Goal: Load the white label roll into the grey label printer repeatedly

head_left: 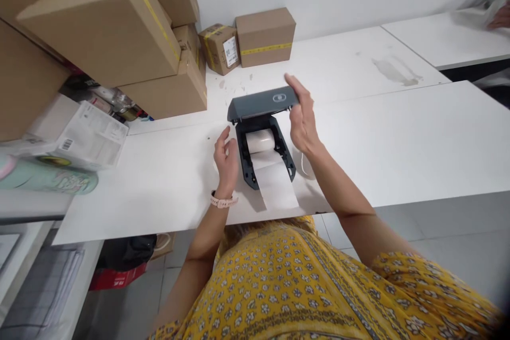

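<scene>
A dark grey label printer (289, 162) stands on the white table with its lid (255, 103) raised. Inside lies a roll of white labels (261, 141), and a strip of label paper (274, 183) runs out over the front toward my body. My right hand (303, 117) is at the right end of the lid, thumb and fingers closed round its edge. Beside the printer's left side is my left hand (226, 162), fingers apart and nothing held, with a pink watch band on the wrist. A white cable (305, 167) shows to the right of the printer.
Cardboard boxes (155, 93) are stacked at the left, and two smaller ones (265, 37) sit by the wall. A white carton (93, 133) and a mint green cylinder (56, 175) lie at the far left. Part of another person's hand (500, 16) shows at the upper right.
</scene>
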{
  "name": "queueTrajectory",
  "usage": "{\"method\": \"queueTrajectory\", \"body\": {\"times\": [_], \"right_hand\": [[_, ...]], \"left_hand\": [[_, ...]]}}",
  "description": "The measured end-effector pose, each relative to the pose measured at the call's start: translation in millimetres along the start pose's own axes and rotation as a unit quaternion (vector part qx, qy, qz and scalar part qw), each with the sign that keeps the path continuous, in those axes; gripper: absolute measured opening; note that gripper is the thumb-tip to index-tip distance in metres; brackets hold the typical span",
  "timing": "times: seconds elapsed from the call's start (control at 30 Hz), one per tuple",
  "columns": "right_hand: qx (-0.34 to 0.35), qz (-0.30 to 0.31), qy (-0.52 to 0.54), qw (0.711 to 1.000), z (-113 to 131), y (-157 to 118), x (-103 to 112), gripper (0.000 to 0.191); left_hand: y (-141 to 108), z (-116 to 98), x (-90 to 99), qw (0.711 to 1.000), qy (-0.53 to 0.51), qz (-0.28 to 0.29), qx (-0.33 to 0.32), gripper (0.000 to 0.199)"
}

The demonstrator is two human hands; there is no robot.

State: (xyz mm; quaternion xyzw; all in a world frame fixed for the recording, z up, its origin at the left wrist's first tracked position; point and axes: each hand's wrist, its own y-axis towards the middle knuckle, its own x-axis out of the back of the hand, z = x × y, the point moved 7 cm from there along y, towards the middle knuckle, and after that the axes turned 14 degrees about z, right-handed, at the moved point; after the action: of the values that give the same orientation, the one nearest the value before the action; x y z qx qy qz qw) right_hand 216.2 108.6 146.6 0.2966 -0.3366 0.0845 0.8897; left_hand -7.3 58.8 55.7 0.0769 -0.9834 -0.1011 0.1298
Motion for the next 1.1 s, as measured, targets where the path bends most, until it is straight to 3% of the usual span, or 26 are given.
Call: {"method": "queueTrajectory", "body": {"times": [0.17, 0.4, 0.5, 0.67, 0.7, 0.77, 0.83, 0.9, 0.97, 1.1], "right_hand": [[0.01, -0.047, 0.062, 0.997, -13, 67, 1, 0.088], [-0.07, -0.023, 0.046, 0.996, -41, 133, -11, 0.085], [-0.04, -0.02, 0.048, 0.998, -40, 124, -10, 0.087], [-0.013, -0.046, 0.027, 0.998, -29, 45, -11, 0.073], [-0.014, -0.02, 0.03, 0.999, -29, 31, -17, 0.068], [0.011, 0.121, 0.02, 0.992, -25, 16, -41, 0.06], [0.045, 0.309, -0.038, 0.949, -22, 9, -73, 0.059], [0.052, 0.437, -0.113, 0.891, -25, 10, -97, 0.068], [0.032, 0.494, -0.157, 0.855, -30, 20, -111, 0.077], [0.003, 0.534, -0.163, 0.83, -33, 35, -122, 0.092]], "left_hand": [[7, 32, -18.7, 0.993, -0.003, 0.06, 0.101, 0.063], [1, 31, -16.5, 0.987, 0.002, 0.102, 0.122, 0.065], [2, 27, -15.4, 0.987, 0.002, 0.11, 0.116, 0.066], [6, 29, -16.3, 0.988, 0.01, 0.104, 0.115, 0.073], [8, 31, -16.7, 0.987, 0.018, 0.106, 0.121, 0.076], [12, 33, -17.4, 0.984, 0.045, 0.114, 0.132, 0.081], [15, 33, -17.9, 0.98, 0.08, 0.122, 0.138, 0.085], [17, 31, -18.4, 0.977, 0.112, 0.124, 0.135, 0.087], [16, 27, -19.1, 0.974, 0.138, 0.12, 0.131, 0.088], [11, 21, -20.4, 0.972, 0.163, 0.108, 0.134, 0.096]]}}
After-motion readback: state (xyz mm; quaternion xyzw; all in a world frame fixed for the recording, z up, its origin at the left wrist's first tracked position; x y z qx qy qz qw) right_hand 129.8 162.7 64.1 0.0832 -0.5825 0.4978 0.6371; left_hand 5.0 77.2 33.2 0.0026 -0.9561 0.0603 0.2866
